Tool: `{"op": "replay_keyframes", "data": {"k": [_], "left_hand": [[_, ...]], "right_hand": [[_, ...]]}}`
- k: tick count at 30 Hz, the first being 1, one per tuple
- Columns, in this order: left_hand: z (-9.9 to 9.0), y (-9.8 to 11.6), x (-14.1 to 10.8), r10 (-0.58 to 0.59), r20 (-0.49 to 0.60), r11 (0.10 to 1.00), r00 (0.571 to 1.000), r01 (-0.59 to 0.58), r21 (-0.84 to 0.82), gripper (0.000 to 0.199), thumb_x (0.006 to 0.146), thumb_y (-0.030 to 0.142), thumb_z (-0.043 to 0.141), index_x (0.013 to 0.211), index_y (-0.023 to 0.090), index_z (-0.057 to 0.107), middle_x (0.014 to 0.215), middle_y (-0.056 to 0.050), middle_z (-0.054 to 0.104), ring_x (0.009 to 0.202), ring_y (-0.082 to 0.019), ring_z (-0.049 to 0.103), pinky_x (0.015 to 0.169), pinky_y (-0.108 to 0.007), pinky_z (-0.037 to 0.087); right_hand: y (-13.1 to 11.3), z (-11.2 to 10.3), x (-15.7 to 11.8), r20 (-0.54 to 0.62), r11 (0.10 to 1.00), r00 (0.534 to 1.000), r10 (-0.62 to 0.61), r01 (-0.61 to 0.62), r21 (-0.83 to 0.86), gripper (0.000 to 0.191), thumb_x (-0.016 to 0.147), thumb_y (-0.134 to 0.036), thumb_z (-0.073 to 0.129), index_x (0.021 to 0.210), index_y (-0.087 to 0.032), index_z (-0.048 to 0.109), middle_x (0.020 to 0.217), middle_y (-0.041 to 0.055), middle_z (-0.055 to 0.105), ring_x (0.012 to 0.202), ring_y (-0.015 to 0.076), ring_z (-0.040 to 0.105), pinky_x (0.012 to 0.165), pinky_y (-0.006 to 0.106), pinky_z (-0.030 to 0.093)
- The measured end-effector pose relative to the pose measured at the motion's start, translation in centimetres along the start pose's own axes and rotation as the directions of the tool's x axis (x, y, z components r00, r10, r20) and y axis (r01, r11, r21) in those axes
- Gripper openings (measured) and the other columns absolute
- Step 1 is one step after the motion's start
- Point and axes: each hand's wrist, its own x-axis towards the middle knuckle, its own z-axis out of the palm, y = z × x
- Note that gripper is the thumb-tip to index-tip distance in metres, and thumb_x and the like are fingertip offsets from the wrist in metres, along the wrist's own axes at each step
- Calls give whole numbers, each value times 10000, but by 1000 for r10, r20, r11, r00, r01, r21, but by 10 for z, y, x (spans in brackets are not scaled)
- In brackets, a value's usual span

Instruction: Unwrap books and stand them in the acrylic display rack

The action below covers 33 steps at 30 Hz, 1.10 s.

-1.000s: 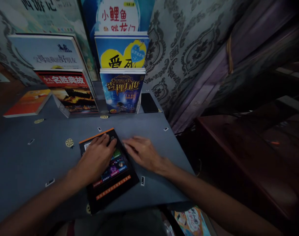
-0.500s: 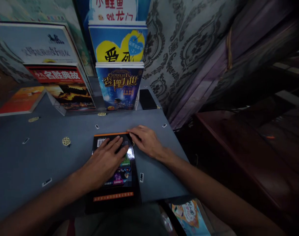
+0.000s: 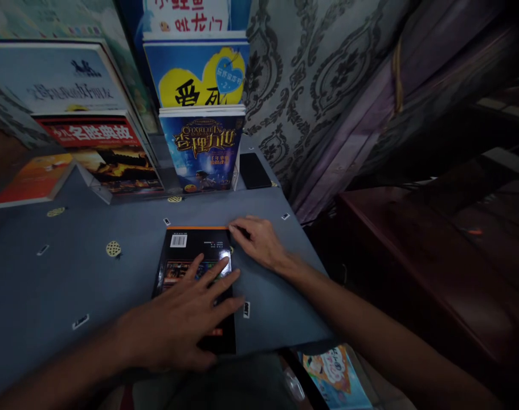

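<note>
A black book (image 3: 199,237) with an orange top edge and a white barcode lies flat near the table's front edge, its back cover up. My left hand (image 3: 199,307) is spread over its lower half, fingers apart, hiding much of the cover's pictures. At the book's upper right corner is my right hand (image 3: 259,242), its fingers bent and thumb and forefinger closed at that corner. Whether they pinch only the cover or the whole book, I cannot tell.
Clear stands at the back hold several upright books, including a blue one (image 3: 203,151) and a red-topped one (image 3: 107,151). An orange book (image 3: 32,179) lies at the left. Beside the stand rests a dark phone (image 3: 254,171). Below the table edge is another book (image 3: 334,376).
My left hand has slid down the book toward me and its fingers have spread, uncovering the barcode. The right hand stays at the upper corner.
</note>
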Motion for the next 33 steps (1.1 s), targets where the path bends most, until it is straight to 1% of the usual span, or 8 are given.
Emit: {"op": "replay_keyframes", "data": {"k": [5,13,15,18,20,22,26,33], "left_hand": [[-14,-14,-7,-15,1,1000,1000,15,-4,751,815,250,674,1515,293,405,1676,-62,266,1555,-310,212,1262,-586,169],[-24,-11,-3,4,47,999,999,-2,-46,689,820,301,690,1469,243,466,1652,-106,321,1540,-325,259,1251,-595,193],[-22,-12,-3,7,34,998,999,-5,-60,693,821,362,705,1464,248,473,1644,-116,339,1526,-331,296,1242,-588,220],[-18,-13,-5,-22,24,996,999,24,-88,739,807,455,727,1472,278,459,1615,-113,397,1477,-328,391,1205,-557,309],[-17,-14,-6,-31,23,994,999,33,-100,756,805,467,729,1481,294,439,1622,-104,385,1472,-323,398,1182,-541,347],[-17,-15,-6,-18,19,995,1000,20,-98,737,811,450,723,1474,293,441,1649,-99,334,1497,-323,355,1194,-551,323],[-19,-15,-6,19,-21,995,1000,-20,-93,674,829,436,713,1438,259,485,1640,-109,350,1515,-317,323,1241,-573,217],[-18,-13,-5,16,-66,997,998,-22,-78,615,848,395,716,1415,260,520,1614,-100,403,1523,-307,311,1247,-561,229]], "right_hand": [[-2,-1,0,-7,998,999,41,-41,-49,221,989,-218,504,936,-177,715,751,37,688,726,187,627,707,304,452],[-6,5,4,-78,984,990,-116,103,-147,263,994,-210,470,970,-158,727,864,105,715,863,254,625,796,413,518],[-18,9,13,-9,974,976,-216,215,-70,266,1007,-227,469,1035,-165,726,1005,114,740,966,252,649,873,436,535],[-41,23,34,171,925,909,-380,366,103,300,1034,-279,462,1215,-195,686,1327,95,682,1254,225,604,1066,440,494],[-54,35,48,264,912,874,-408,377,159,346,1052,-323,441,1296,-196,651,1420,97,630,1353,206,547,1141,433,445],[-59,45,59,304,923,872,-383,349,160,383,1051,-343,447,1342,-167,623,1459,125,597,1403,220,505,1182,454,402],[-47,53,67,290,944,900,-326,294,150,391,1041,-305,469,1395,-180,581,1497,131,560,1436,231,470,1197,479,378],[-9,44,51,216,960,941,-261,231,156,402,1019,-252,497,1404,-159,566,1453,162,593,1392,246,523,1162,513,427]]}}
